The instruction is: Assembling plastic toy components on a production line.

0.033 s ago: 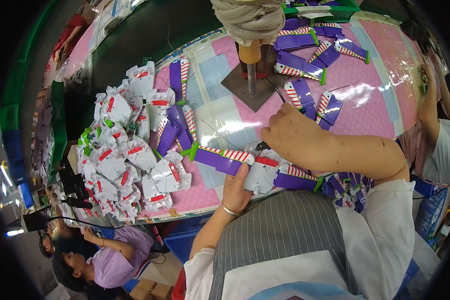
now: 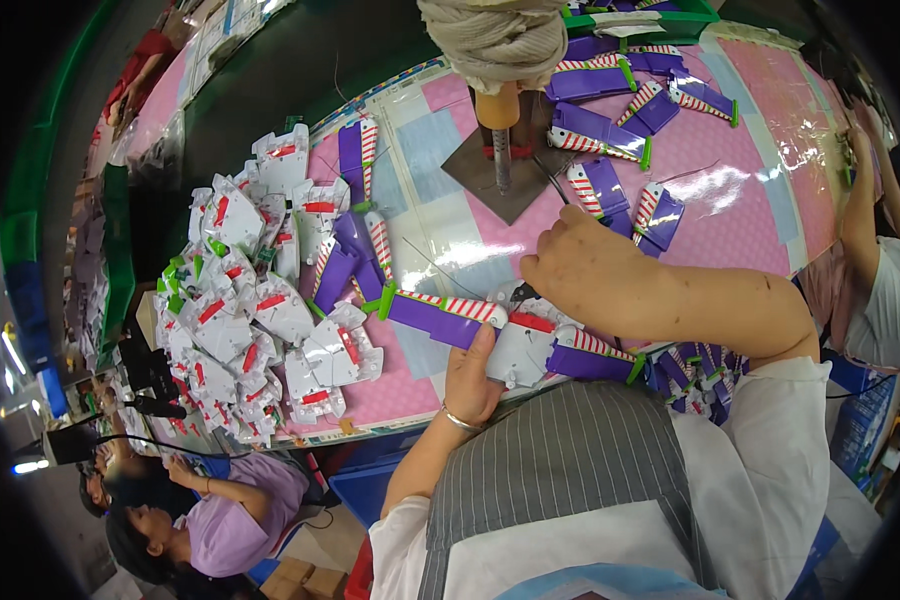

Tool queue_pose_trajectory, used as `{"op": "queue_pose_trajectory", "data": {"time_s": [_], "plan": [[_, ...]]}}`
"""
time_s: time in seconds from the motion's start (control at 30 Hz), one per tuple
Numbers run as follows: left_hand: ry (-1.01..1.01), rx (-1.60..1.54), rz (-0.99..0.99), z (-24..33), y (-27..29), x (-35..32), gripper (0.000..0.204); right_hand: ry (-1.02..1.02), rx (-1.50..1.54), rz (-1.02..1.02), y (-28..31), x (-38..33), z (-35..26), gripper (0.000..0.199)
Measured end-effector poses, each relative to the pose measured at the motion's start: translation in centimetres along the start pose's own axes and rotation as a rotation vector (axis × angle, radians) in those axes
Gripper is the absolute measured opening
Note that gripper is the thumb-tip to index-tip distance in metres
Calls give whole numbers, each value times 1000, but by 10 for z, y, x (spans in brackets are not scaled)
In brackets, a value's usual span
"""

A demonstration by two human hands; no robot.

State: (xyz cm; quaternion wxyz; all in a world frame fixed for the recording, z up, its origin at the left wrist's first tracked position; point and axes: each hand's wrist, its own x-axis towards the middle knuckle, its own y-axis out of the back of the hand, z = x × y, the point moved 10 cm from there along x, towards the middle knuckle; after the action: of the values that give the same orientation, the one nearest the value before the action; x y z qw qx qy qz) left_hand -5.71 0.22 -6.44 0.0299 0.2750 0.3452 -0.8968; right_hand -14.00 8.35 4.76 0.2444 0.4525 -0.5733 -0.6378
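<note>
My left hand (image 2: 472, 382) holds a winged toy pack at the table's near edge, its thumb on top. The pack has a white body (image 2: 520, 358) with a red strip. Purple wings with red-and-white striped edges and green tips spread from both sides: a left wing (image 2: 432, 318) and a right wing (image 2: 592, 363). Above the body, my right hand (image 2: 582, 256) is closed around a thin dark tool (image 2: 558, 188), whose tip points away toward a dark square plate (image 2: 475, 185). Its kind I cannot make out. The hand partly covers the pack's far edge.
A cloth-wrapped tool with a metal shaft (image 2: 502, 170) hangs over the plate. White toy bodies (image 2: 232, 330) are heaped at left. Several purple wings (image 2: 600, 130) lie at the far right, near a green bin (image 2: 660, 22). A person in a lilac shirt (image 2: 245, 505) sits at lower left.
</note>
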Motion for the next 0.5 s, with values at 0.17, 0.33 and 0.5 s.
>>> {"op": "queue_pose_trajectory", "data": {"time_s": [0.17, 0.33, 0.5], "plan": [[-47, -29, -22, 20, -11, 20, 30, -22, 236, 290, -17, -3, 39, 12], [34, -220, -11, 29, -25, 53, 33, -159, 214, 279, -18, 4, 66, 14], [36, -267, -33, 46, -37, 75, 35, -248, 321, 192, -30, 12, 91, 17]]}}
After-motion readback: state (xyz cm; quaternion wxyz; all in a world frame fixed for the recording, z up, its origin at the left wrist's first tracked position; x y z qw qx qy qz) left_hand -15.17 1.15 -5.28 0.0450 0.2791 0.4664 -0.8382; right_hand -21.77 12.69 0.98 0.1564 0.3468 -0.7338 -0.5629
